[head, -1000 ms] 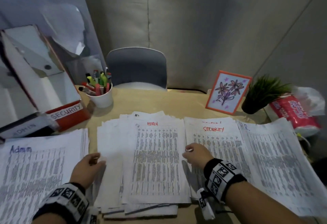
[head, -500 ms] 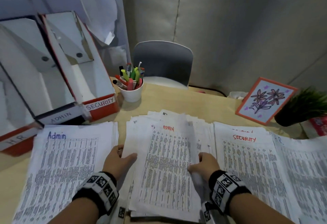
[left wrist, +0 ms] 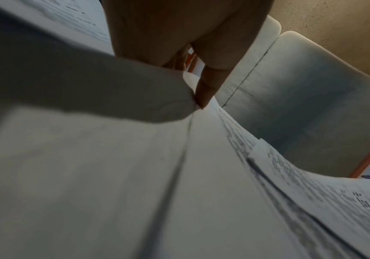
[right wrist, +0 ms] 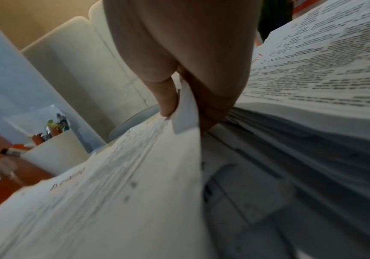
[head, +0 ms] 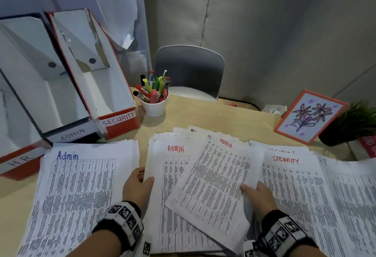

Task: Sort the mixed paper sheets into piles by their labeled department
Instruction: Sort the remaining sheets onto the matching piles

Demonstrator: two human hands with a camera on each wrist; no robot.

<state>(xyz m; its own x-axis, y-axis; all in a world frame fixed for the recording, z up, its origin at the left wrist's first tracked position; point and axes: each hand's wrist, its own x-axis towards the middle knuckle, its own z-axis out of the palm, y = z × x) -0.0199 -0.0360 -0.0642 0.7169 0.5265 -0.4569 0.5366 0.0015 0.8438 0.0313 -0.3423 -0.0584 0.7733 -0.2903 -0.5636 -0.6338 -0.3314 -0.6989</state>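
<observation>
Two hands worked at the middle stack of mixed sheets [head: 175,206] on the bench [head: 203,118]. The right hand [head: 258,197] had its grip closed on one loose sheet [head: 213,181] marked ADMIN in red, pinching its right edge between thumb and fingers [right wrist: 166,98]; this sheet was tilted and lay across the stack, partly lifted. The left hand [head: 138,187] held the left edge of the stack, its thumb on top and its fingers curled over the edge of the paper. To the left of the stack lay the Admin pile [head: 77,195], to the right the SECURITY pile [head: 295,191], and further right a pile [head: 350,195] whose label showed only partly. Three file boxes stood at the back left, labelled HR [head: 18,161], ADMIN [head: 71,134] and SECURITY [head: 120,122], beside a white cup of pens [head: 154,106]
</observation>
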